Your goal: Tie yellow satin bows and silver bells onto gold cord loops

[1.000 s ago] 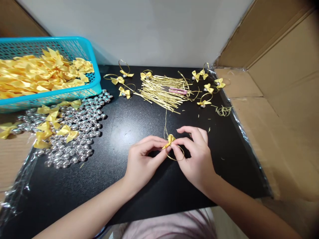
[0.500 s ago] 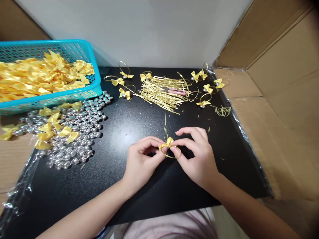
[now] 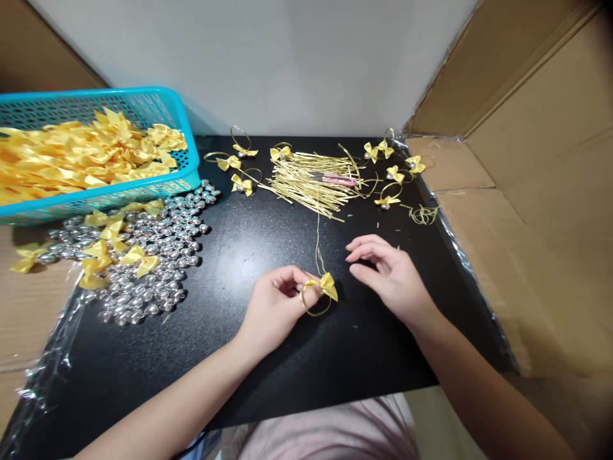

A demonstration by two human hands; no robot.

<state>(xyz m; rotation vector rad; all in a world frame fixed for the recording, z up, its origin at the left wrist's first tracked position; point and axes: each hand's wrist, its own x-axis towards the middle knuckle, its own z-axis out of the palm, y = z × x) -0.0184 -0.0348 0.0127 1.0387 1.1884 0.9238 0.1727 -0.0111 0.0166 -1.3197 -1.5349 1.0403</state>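
Observation:
My left hand (image 3: 278, 306) pinches a small yellow satin bow (image 3: 327, 285) tied on a gold cord loop (image 3: 316, 305), low over the black mat (image 3: 268, 243). A long gold cord tail (image 3: 318, 236) runs up from the bow toward the bundle of gold cords (image 3: 311, 182). My right hand (image 3: 390, 275) hovers just right of the bow, fingers loosely spread, holding nothing.
A teal basket (image 3: 115, 191) of yellow bows stands at the back left. In front of it lies a heap of silver beads (image 3: 153, 255) with loose bows on it. Finished bow loops (image 3: 390, 172) lie along the mat's back edge. A cardboard box (image 3: 527, 191) borders the right.
My right hand let go of the bow and drew off to the right, opening. The left hand keeps the bow and loop, turned slightly. The view shifted down a little.

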